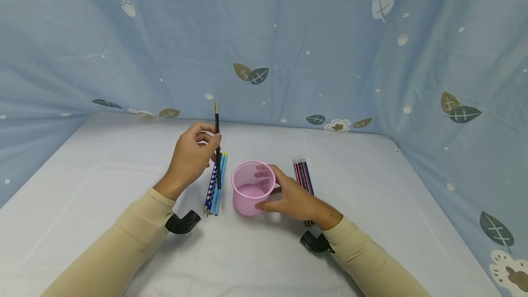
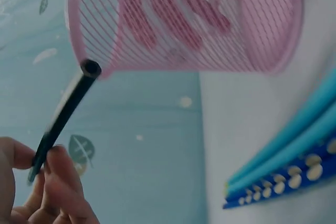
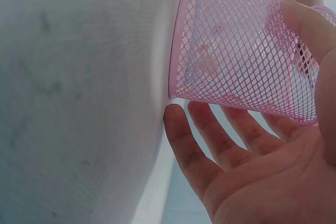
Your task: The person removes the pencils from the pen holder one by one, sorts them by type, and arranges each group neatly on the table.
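My left hand [image 1: 191, 155] pinches a black pencil [image 1: 217, 127] with a gold-coloured top end, held nearly upright between thumb and fingers. In the left wrist view the lower tip of that pencil [image 2: 68, 106] appears beside the rim of a pink mesh pencil cup [image 2: 226, 61]. On the table the cup [image 1: 246, 203] stands upright, its inside bare. My right hand [image 1: 294, 196] holds it from the right, thumb at the near side and fingers round the far side. In the right wrist view the thumb lies over the mesh cup [image 3: 231, 51].
Light blue pencils [image 1: 218, 200] and dark blue dotted pencils [image 1: 211, 187] lie left of the cup. Several red and dark striped pencils [image 1: 304, 175] lie to its right, partly under the right forearm. A blue patterned curtain [image 1: 264, 35] borders the white table [image 1: 255, 260].
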Demonstrator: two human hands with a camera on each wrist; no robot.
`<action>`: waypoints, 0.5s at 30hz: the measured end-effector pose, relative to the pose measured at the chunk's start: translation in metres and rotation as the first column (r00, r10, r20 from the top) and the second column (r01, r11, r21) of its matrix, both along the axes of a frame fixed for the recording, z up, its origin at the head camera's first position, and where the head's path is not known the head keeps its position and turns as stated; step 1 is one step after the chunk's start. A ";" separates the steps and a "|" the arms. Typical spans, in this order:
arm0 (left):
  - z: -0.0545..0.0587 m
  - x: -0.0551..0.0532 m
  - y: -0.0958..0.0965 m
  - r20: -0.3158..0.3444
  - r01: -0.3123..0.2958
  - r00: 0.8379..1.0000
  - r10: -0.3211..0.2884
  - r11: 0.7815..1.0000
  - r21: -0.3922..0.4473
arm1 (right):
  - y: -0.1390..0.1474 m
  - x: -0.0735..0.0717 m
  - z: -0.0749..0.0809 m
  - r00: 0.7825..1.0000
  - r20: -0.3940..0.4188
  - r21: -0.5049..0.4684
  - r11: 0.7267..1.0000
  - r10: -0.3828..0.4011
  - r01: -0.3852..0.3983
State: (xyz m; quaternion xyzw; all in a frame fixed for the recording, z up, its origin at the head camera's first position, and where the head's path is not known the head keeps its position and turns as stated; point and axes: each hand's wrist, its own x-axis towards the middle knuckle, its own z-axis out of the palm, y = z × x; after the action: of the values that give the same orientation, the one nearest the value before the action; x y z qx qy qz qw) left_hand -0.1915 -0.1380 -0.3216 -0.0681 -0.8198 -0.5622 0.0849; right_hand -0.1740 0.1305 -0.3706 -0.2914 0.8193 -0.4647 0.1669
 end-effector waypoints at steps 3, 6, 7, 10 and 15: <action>-0.005 -0.004 -0.005 0.041 0.004 0.999 -0.002 0.999 -0.045 | -0.001 0.000 0.001 1.000 0.005 0.001 1.000 0.001 -0.001; -0.009 -0.008 -0.010 0.107 0.021 0.994 -0.011 0.995 -0.097 | -0.002 0.000 0.002 1.000 0.004 0.001 1.000 0.003 -0.003; -0.011 -0.009 -0.011 0.137 0.033 0.990 -0.017 0.993 -0.117 | -0.002 0.000 0.002 1.000 0.003 0.001 1.000 0.003 -0.003; -0.016 -0.014 -0.016 0.228 0.080 0.973 -0.036 0.979 -0.189 | -0.002 0.000 0.001 1.000 -0.005 0.004 1.000 0.001 -0.001; -0.029 -0.020 -0.024 0.345 0.162 0.936 -0.064 0.951 -0.264 | -0.001 0.001 -0.002 1.000 -0.011 0.006 1.000 -0.008 0.008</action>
State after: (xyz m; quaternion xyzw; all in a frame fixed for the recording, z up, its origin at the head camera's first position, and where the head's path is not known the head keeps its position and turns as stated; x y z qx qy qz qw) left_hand -0.2113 -0.1622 -0.3511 -0.0312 -0.8899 -0.4443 -0.0981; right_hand -0.1726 0.1299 -0.3724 -0.2900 0.8228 -0.4612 0.1617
